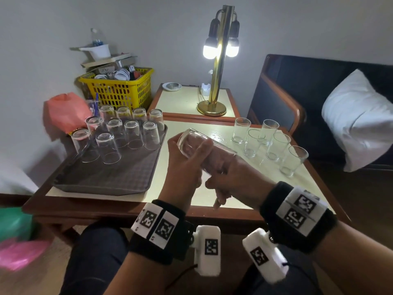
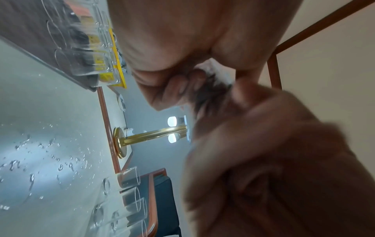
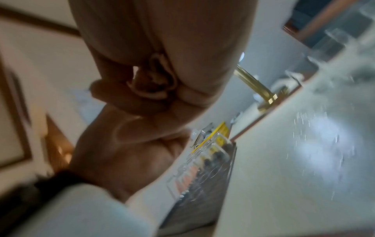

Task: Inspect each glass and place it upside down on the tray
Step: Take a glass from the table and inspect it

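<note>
Glass (image 1: 192,143): tilted sideways above desk (image 1: 187,199), between tray (image 1: 102,177) and five upright glasses (image 1: 268,143). Left hand (image 1: 185,165), right hand (image 1: 231,175): fingers curled round it. Step: inspection. Next: invert, set on tray's bare near part.

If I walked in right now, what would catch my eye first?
Probably the clear glass held tilted in mid-air over the table, gripped by both the left hand and the right hand. Next, the upside-down glasses crowding the far end of the tray on the left, and the lit brass lamp behind.
</note>
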`<state>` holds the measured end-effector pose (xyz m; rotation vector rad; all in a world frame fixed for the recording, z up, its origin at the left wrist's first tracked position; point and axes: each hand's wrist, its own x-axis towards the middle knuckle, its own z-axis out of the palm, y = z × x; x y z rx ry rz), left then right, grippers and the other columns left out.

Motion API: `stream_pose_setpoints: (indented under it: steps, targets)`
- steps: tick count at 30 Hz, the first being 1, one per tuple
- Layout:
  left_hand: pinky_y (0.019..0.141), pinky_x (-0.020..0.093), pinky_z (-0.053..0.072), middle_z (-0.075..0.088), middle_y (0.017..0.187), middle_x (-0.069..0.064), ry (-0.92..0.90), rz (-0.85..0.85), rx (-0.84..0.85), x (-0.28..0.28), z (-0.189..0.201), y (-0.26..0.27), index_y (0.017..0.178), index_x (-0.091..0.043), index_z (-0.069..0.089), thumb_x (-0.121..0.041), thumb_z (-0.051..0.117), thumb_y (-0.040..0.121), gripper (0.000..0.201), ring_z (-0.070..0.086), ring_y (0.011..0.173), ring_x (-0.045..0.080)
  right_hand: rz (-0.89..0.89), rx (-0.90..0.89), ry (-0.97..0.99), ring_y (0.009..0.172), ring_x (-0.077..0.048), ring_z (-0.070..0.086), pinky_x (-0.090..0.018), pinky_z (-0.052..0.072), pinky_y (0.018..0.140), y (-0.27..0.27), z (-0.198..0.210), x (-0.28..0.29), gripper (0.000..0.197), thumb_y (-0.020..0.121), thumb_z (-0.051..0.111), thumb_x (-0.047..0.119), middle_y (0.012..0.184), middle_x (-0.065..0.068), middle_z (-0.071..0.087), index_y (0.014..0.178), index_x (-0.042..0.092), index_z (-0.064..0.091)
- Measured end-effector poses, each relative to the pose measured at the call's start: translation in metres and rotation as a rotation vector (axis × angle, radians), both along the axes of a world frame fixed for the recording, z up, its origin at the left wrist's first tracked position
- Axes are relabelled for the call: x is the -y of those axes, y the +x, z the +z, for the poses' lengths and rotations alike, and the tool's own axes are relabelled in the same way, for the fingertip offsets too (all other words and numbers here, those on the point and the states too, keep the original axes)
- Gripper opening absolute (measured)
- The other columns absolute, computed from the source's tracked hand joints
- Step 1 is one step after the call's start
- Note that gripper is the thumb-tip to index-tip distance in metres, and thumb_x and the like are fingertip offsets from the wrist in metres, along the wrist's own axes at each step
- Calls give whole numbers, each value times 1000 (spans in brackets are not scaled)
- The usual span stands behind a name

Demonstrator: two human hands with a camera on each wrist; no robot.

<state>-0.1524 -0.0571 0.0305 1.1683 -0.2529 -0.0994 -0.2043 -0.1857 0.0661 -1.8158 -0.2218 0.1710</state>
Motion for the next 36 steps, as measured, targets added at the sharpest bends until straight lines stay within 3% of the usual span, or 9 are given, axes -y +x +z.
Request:
stream_pose_setpoints:
  steps: [3, 5, 12, 15, 17, 20, 27, 33, 36]
  targets:
    - [53, 21, 45, 58, 97, 12, 59, 63, -106, 1, 5, 1, 126, -25, 44, -53, 81, 79, 67, 58, 72, 13, -4, 337, -763, 92, -5, 70, -19, 60, 73, 7, -5, 0, 76, 91, 54, -3, 139, 3, 62, 151, 43, 39]
    - [55, 23, 47, 59, 105, 12, 46, 58, -139, 1, 7, -1, 123, -33, 40, -45, 79, 86, 56, 61, 79, 16, 32, 413, -819, 101, -16, 71, -26, 61, 80, 6, -9, -2, 77, 91, 54, -2, 134, 4, 64, 152, 42, 36]
    - [77, 37, 59, 61, 112, 12, -155, -9, -9, 3, 9, -12, 124, -31, 44, -29, 76, 90, 47, 71, 97, 25, 148, -196, 447, 43, -12, 51, -30, 57, 47, -6, 5, 1, 53, 86, 61, -13, 81, -15, 54, 131, 15, 58]
    - [66, 33, 57, 56, 108, 18, -68, -2, -28, 5, 6, -10, 127, -28, 44, -38, 77, 88, 52, 67, 82, 21, 60, 10, -39, 52, -7, 59, -22, 55, 50, -6, 8, 4, 51, 89, 59, -13, 87, 6, 67, 125, 22, 59]
    - [52, 20, 50, 57, 104, 12, 5, 57, -56, 7, 9, -9, 133, -26, 40, -44, 74, 86, 60, 59, 70, 12, 8, 271, -533, 87, -1, 68, -11, 56, 67, -3, 5, 4, 66, 89, 58, -10, 131, 17, 62, 141, 32, 54]
    - [62, 23, 52, 60, 117, 13, -3, 85, -58, 8, 9, -8, 129, -32, 40, -40, 74, 93, 51, 64, 89, 19, 41, 476, -726, 115, -11, 63, -5, 51, 79, -3, -4, 0, 74, 86, 60, -9, 148, 14, 49, 149, 28, 48]
    - [74, 37, 59, 57, 106, 8, -157, 18, 32, 8, 4, -9, 121, -30, 46, -30, 72, 88, 42, 68, 91, 21, 146, -174, 301, 39, -10, 45, -29, 56, 43, -5, 8, 5, 64, 89, 50, -22, 73, -7, 57, 141, 15, 49]
    - [58, 35, 56, 58, 113, 20, 53, 59, -151, 7, 4, -1, 139, -33, 36, -63, 76, 77, 80, 58, 79, 16, 73, 366, -831, 121, -19, 64, -31, 60, 91, 12, -1, 6, 78, 90, 57, -3, 153, 10, 47, 154, 39, 37]
    - [58, 30, 50, 63, 107, 9, -59, 53, -101, 6, 4, -3, 132, -34, 41, -48, 75, 79, 64, 64, 82, 17, 95, 317, -619, 107, -17, 69, -28, 62, 78, 12, 2, 6, 79, 88, 61, -8, 144, 14, 50, 150, 38, 42]
